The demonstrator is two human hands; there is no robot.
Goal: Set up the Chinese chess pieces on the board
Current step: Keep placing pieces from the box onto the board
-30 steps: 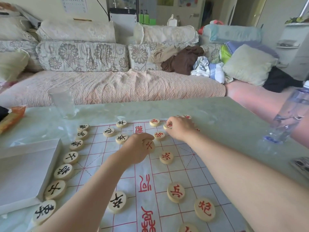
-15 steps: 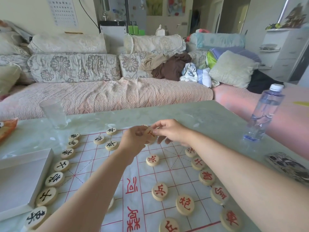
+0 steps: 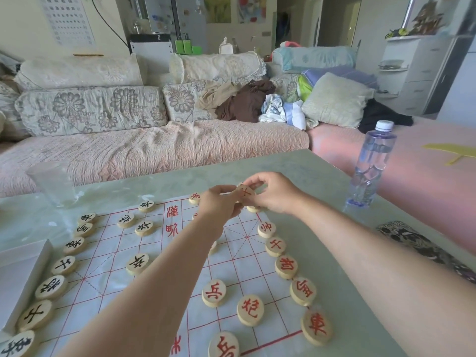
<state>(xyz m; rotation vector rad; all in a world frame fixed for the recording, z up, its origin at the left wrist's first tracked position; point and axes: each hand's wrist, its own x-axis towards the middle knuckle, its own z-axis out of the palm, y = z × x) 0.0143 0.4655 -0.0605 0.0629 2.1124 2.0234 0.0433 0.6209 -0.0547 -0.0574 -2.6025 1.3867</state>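
Left hand [image 3: 219,205] and right hand [image 3: 273,195] meet over the far edge of the board [image 3: 239,244], both pinching one round, pale wooden piece [image 3: 246,194] with a red character. Similar discs [image 3: 250,309] lie on the thin, red-lined sheet, on a glossy pale-green counter [image 3: 296,171] before a quilted sofa [image 3: 154,146]; both forearms reach forward

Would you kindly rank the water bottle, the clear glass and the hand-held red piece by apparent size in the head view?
Largest: water bottle.
Then: clear glass, blurred at its edges.
Smallest: held red piece, only partly visible.
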